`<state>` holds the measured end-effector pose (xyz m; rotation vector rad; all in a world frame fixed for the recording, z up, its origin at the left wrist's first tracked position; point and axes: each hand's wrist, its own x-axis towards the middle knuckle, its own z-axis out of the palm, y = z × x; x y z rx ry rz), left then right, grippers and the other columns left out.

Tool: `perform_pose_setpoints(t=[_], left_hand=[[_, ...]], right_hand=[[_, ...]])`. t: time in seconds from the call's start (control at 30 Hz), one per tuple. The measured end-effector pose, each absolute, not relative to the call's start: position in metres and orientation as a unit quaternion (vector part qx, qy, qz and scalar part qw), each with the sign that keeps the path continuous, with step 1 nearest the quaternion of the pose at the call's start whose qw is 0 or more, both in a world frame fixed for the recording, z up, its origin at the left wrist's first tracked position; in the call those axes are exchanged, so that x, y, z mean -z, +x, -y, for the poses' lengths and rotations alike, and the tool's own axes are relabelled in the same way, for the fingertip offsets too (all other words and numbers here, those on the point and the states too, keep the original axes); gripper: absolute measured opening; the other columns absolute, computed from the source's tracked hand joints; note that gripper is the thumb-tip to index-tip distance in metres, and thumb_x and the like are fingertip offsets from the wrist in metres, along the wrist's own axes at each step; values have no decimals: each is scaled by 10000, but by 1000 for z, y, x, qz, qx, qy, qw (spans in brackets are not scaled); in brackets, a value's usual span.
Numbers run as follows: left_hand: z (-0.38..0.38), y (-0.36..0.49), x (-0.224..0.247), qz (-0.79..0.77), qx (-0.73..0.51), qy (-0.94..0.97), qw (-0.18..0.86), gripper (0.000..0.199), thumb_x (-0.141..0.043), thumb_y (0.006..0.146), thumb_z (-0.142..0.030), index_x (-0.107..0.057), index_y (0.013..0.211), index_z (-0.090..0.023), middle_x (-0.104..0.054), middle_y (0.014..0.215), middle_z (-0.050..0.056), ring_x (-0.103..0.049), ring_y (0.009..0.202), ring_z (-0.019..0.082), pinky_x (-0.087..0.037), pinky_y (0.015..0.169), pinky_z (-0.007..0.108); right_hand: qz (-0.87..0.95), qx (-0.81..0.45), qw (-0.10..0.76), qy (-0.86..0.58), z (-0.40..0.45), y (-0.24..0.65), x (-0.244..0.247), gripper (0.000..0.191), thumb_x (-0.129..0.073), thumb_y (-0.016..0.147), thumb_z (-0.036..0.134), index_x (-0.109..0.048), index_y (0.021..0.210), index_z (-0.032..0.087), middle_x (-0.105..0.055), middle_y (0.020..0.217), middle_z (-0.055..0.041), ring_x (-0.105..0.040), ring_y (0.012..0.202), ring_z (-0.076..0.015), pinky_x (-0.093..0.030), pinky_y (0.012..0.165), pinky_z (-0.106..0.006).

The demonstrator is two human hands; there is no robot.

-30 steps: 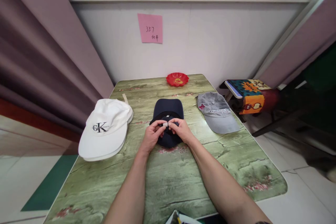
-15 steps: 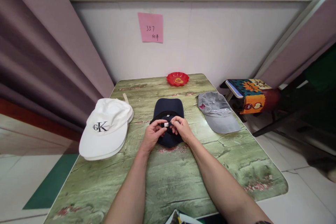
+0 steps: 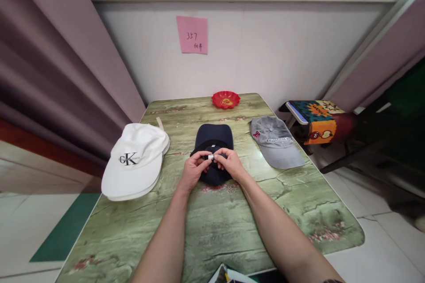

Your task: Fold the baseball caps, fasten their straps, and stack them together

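A navy baseball cap (image 3: 214,134) lies in the middle of the table, its brim toward the wall and its inside partly showing. At the cap's back strap, a small silvery buckle (image 3: 210,157) sits between my two hands. My left hand (image 3: 195,166) pinches the strap at the buckle's left side with thumb and forefinger. From the right, the thumb and forefinger of my right hand (image 3: 229,162) close on the strap's other end, against the buckle. My fingers cover much of the strap, so whether its end is inside the buckle cannot be made out.
Stacked white caps (image 3: 136,159) lie at the left of the green wood-patterned table (image 3: 219,230), a grey cap (image 3: 275,141) at the right. A red scalloped dish (image 3: 226,100) stands near the wall. Beyond the right edge is a stool with a colourful cover (image 3: 318,119).
My right fingertips have moved left to the buckle, closing the small gap between my hands. The cap has stayed in place.
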<state>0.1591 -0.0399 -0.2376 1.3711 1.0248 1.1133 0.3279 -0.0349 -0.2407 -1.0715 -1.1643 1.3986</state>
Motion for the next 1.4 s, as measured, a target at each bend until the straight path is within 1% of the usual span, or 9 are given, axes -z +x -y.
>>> perform_pose_setpoints(t=[0.17,0.33,0.47,0.73,0.87,1.0,1.1,1.27,1.4], left_hand=[[41,160,235,-431,-475,558,526,306,-719,787,-333,-665,1036,-164,-592,608,-26,-520,539,106,-433,529,210],[41,162,233,-432,-480,552,529,312,-723,779,-341,-662,1030,-167,-589,608,-25,-526,535,111,-430,511,210],[40,162,234,-430,-478,555,527,303,-729,771,-333,-663,1017,-169,-592,614,-25,-518,530,106,-430,514,210],[40,159,237,-430,-464,577,517,297,-720,782,-336,-668,1029,-180,-591,622,-28,-507,528,100,-427,528,211],[40,159,235,-432,-478,559,522,305,-719,780,-349,-665,1026,-176,-605,633,-19,-521,526,107,-437,515,218],[39,160,233,-433,-489,541,530,317,-725,767,-355,-662,1018,-171,-610,631,-16,-534,524,111,-445,505,217],[39,160,233,-432,-489,541,531,308,-725,768,-345,-663,1014,-171,-613,644,-16,-531,525,105,-446,503,211],[39,160,233,-425,-494,535,537,299,-726,773,-329,-657,1018,-172,-620,672,-14,-535,539,102,-451,510,210],[40,159,231,-423,-492,537,540,297,-717,785,-328,-656,1029,-171,-623,689,-10,-541,557,103,-456,521,210]], right_hand=[[464,-584,506,-432,35,329,239,275,-655,747,427,-628,820,164,-629,636,16,-518,450,-73,-394,410,-175],[449,-584,513,-441,32,329,243,234,-606,756,409,-588,754,176,-625,611,14,-503,419,-73,-357,366,-164],[482,-563,500,-448,33,328,244,220,-624,757,388,-618,748,168,-627,615,12,-470,409,-59,-341,370,-161],[489,-582,489,-427,35,329,241,253,-669,759,412,-644,771,161,-622,622,18,-514,453,-66,-400,426,-173],[466,-586,508,-426,34,328,243,256,-627,778,425,-621,789,169,-638,638,14,-538,444,-79,-430,424,-187],[454,-587,513,-431,32,329,246,225,-586,777,404,-579,730,184,-634,606,18,-519,417,-83,-400,392,-185],[477,-578,501,-433,33,329,245,199,-602,760,372,-590,716,179,-613,576,24,-484,410,-69,-361,382,-171],[482,-576,496,-436,34,329,242,216,-629,753,385,-645,781,171,-629,610,15,-477,419,-68,-343,381,-174],[487,-582,491,-427,35,329,242,245,-650,755,409,-652,808,169,-644,643,8,-484,435,-67,-345,390,-173]])
